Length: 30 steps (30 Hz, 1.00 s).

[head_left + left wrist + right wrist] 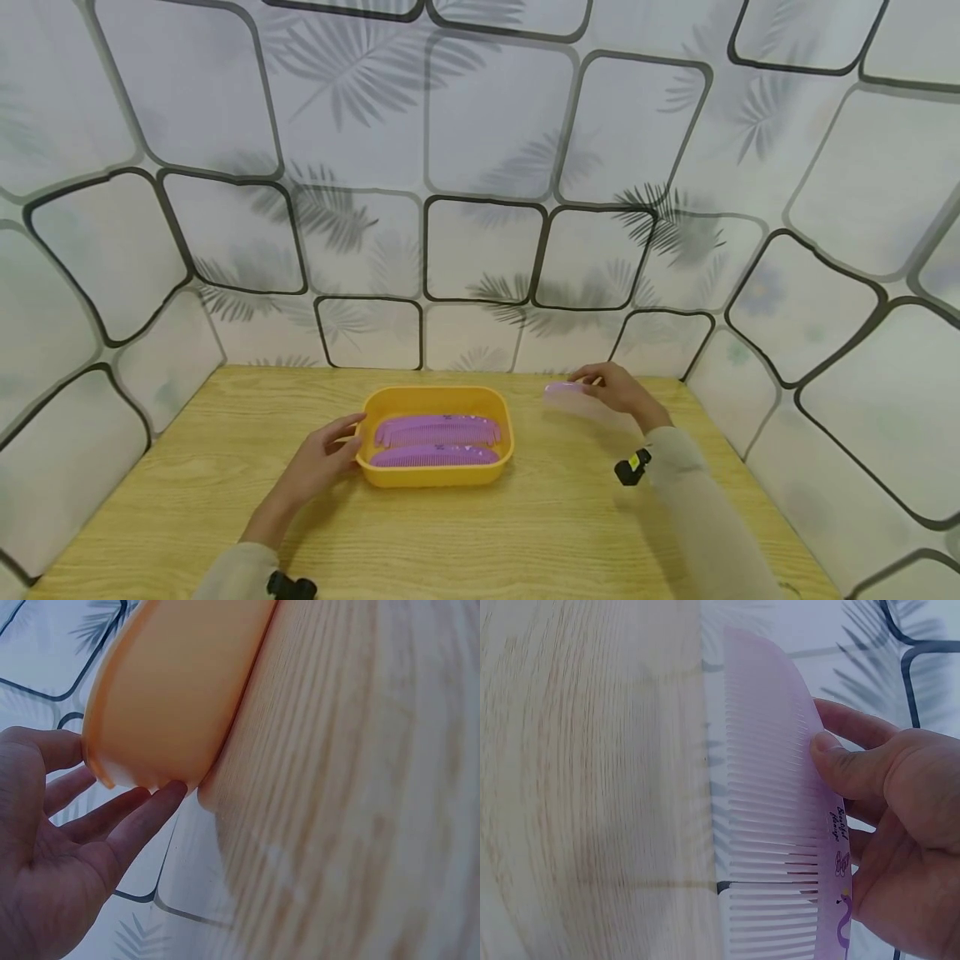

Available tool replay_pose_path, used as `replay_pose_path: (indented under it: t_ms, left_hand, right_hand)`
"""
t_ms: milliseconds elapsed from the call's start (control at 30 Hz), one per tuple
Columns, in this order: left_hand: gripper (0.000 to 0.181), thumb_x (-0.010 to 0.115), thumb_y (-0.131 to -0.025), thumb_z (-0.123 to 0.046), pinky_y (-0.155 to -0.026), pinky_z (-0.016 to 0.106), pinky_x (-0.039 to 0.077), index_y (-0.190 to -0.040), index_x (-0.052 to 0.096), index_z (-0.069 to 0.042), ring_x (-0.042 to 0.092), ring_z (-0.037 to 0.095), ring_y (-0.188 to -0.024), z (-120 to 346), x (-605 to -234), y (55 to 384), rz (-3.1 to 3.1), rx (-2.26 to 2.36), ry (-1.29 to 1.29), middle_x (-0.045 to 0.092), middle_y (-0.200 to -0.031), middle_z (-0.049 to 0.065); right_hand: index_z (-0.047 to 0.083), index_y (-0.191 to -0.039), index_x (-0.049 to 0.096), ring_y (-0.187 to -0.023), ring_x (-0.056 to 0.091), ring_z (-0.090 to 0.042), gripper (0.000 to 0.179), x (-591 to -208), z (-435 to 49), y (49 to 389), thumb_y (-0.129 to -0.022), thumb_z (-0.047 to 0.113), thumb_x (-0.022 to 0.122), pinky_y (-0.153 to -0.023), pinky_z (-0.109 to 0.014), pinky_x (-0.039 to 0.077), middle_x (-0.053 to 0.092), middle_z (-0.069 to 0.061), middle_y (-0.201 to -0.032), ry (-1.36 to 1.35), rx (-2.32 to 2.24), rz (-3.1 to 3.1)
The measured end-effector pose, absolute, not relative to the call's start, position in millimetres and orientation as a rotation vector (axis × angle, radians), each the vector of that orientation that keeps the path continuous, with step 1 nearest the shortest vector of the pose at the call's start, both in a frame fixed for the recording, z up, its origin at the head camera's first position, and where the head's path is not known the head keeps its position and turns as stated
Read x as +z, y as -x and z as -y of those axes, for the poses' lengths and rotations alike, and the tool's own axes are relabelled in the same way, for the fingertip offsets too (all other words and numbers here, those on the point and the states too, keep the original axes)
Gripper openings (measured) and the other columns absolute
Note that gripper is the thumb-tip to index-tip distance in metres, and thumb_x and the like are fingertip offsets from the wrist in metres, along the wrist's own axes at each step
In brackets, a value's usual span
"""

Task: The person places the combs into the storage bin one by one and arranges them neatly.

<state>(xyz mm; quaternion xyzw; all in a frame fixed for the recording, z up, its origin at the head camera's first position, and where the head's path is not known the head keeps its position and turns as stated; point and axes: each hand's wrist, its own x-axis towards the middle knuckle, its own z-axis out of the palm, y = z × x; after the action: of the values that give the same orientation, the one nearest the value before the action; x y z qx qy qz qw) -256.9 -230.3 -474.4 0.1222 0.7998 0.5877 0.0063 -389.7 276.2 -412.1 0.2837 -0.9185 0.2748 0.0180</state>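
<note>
In the head view, my right hand [617, 390] pinches a pale pink comb [561, 388] above the table, to the right of a yellow plastic basket. The right wrist view has this comb [772, 772] large, thumb and fingers on its spine, teeth facing the tabletop. Small printed lettering and a purple figure mark the spine. Two purple combs, a rear one [437, 430] and a front one [435, 456], lie side by side in the basket [431, 477]. At the basket's left end, my left hand [324, 457] touches the rim and outer wall with extended fingers.
Everything stands on a light wood-grain table [480, 542]. A patterned wall covering [480, 250] with rounded frames and leaves encloses the back and both sides. A small black device [632, 467] is worn at the right wrist, another [291, 587] at the left.
</note>
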Motion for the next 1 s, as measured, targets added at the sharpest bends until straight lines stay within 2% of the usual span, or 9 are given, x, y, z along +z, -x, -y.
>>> replay_pose_path:
  t_ms: [267, 500, 833, 1000]
  left_hand:
    - [0.052, 0.056, -0.108, -0.015, -0.087, 0.036, 0.065, -0.154, 0.042, 0.005, 0.058, 0.051, -0.128, 230, -474, 258, -2.523, 1.824, -0.370, 0.043, -0.150, 0.040]
    - [0.052, 0.055, -0.107, -0.012, -0.085, 0.035, 0.066, -0.153, 0.040, 0.008, 0.059, 0.052, -0.126, 231, -474, 257, -2.506, 1.842, -0.403, 0.042, -0.149, 0.042]
    - [0.052, 0.055, -0.107, -0.013, -0.086, 0.035, 0.065, -0.154, 0.040, 0.007, 0.059, 0.052, -0.127, 230, -474, 256, -2.516, 1.829, -0.380, 0.042, -0.150, 0.041]
    - [0.052, 0.055, -0.108, -0.013, -0.086, 0.035, 0.065, -0.154, 0.040, 0.007, 0.059, 0.051, -0.127, 230, -474, 256, -2.511, 1.835, -0.379, 0.042, -0.149, 0.041]
  right_hand:
    - [-0.002, -0.119, 0.074, -0.106, 0.067, -0.040, 0.024, -412, -263, 391, -0.100, -0.004, 0.060, -0.085, -0.045, 0.061, 0.069, -0.028, -0.124, -0.932, 0.887, 2.808]
    - [-0.001, -0.117, 0.074, -0.098, 0.068, -0.034, 0.022, -410, -248, 389, -0.100, -0.002, 0.062, -0.077, -0.034, 0.059, 0.071, -0.026, -0.117, -0.979, 0.883, 2.776]
    - [0.003, -0.119, 0.075, -0.093, 0.065, -0.025, 0.023, -403, -231, 387, -0.100, -0.001, 0.061, -0.078, -0.032, 0.056, 0.072, -0.022, -0.112, -0.934, 0.879, 2.808]
    - [0.002, -0.118, 0.075, -0.094, 0.066, -0.027, 0.023, -400, -227, 387, -0.100, -0.002, 0.062, -0.079, -0.032, 0.057, 0.072, -0.022, -0.111, -0.974, 0.867, 2.783]
